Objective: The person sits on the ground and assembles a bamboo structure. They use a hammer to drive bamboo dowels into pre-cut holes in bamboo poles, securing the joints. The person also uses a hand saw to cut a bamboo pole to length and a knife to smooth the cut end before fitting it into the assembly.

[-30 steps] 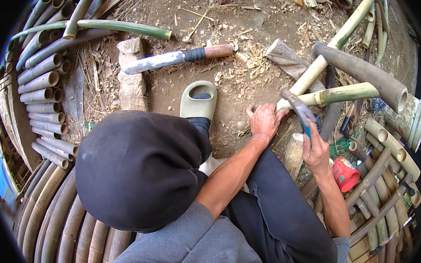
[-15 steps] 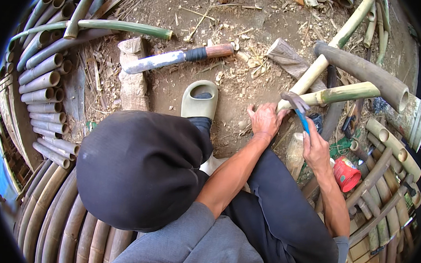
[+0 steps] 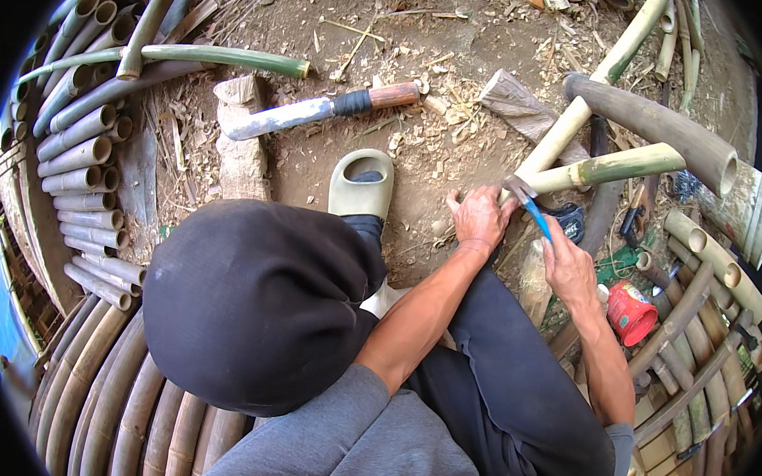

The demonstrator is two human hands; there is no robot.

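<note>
My right hand (image 3: 569, 265) grips the blue handle of a claw hammer (image 3: 535, 214). The hammer's metal head is down at the near end of a pale bamboo pole (image 3: 571, 127). Beside that end, my left hand (image 3: 480, 216) is closed with its back up, thumb side against the bamboo. Its curled fingertips are hidden, so what they hold cannot be made out. A shorter green-yellow bamboo piece (image 3: 625, 168) branches off to the right from the same spot. A thick grey-brown bamboo length (image 3: 658, 133) crosses over the pole farther up.
A large knife (image 3: 319, 112) rests partly on a wood block (image 3: 244, 142). Cut bamboo tubes (image 3: 89, 159) are stacked at left. On the right are a red container (image 3: 629, 312), a whitish bucket (image 3: 740, 212) and more bamboo pieces (image 3: 696, 371). Wood chips litter the dirt floor.
My right hand has lowered the hammer slightly left and down, so its head now meets the bamboo's end. My left hand has stayed in place.
</note>
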